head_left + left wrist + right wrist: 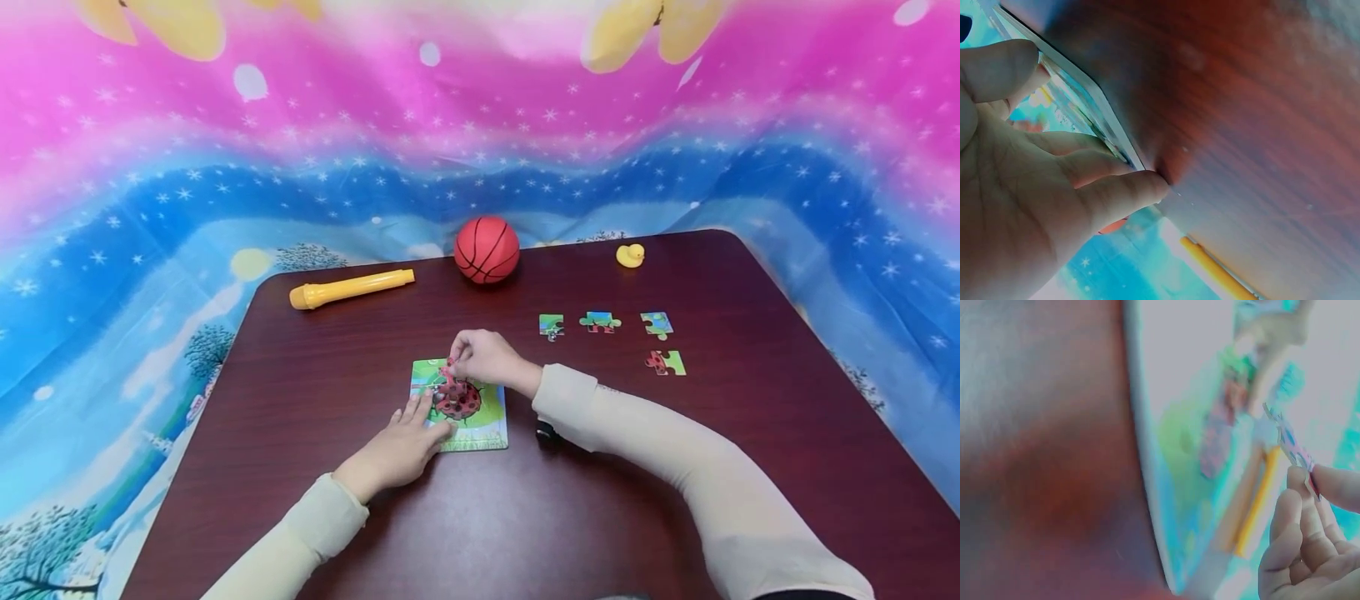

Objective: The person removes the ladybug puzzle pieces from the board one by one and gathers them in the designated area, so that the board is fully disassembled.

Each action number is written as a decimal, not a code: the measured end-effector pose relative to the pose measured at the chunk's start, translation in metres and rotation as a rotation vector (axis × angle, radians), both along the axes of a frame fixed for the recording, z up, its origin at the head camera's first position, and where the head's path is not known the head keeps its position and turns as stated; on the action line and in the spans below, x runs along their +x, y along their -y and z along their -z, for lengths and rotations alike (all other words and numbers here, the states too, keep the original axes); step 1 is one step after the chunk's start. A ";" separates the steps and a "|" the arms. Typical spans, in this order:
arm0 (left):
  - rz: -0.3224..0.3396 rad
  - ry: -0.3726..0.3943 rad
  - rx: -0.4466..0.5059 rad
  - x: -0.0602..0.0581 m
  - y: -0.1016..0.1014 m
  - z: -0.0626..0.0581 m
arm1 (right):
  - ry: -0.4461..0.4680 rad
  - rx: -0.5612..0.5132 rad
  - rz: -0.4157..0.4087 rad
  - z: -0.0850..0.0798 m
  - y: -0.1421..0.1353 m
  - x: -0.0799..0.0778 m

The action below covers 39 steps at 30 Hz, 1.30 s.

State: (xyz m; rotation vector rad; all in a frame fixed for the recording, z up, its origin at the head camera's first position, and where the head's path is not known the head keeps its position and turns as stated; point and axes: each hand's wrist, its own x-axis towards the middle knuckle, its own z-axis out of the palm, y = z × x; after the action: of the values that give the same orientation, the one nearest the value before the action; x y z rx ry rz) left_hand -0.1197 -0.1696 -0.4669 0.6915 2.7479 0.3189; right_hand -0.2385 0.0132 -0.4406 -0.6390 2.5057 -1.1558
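Note:
A square jigsaw board (489, 433) with a red ladybug picture on green lies on the dark table. My left hand (397, 450) rests on its lower left side, fingers stretched out; in the left wrist view the fingers (1125, 194) touch the board's edge. Above the board's upper part, my right hand (487, 358) pinches a small red jigsaw piece (452, 383) between thumb and fingertips. The right wrist view shows that piece nearly edge-on, raised off the board. The hand and piece hide part of the picture.
Several loose jigsaw pieces lie right of the board, among them a red-and-green one (666, 362) and a blue-green one (657, 325). Toward the back are a yellow toy microphone (352, 288), a small red basketball (487, 250) and a yellow rubber duck (630, 256). A patterned cloth (390, 183) hangs behind.

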 end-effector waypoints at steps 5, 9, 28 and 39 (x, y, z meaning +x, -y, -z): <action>-0.029 -0.002 0.004 0.002 0.002 -0.001 | 0.068 -0.067 0.040 -0.019 -0.027 -0.013; -0.033 -0.012 0.003 0.005 0.005 -0.001 | 0.110 -0.050 0.090 -0.030 -0.063 -0.021; -0.031 -0.018 0.012 0.007 0.006 0.003 | 0.176 0.129 0.199 -0.021 -0.171 -0.028; -0.013 -0.021 -0.008 0.005 -0.002 -0.001 | 0.132 0.213 0.229 -0.005 -0.203 -0.026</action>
State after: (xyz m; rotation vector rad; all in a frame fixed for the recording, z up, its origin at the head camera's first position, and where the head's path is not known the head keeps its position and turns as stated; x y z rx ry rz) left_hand -0.1148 -0.1675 -0.4659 0.6786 2.7729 0.3057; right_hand -0.2648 0.2164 -0.4361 -0.2176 2.5890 -0.9485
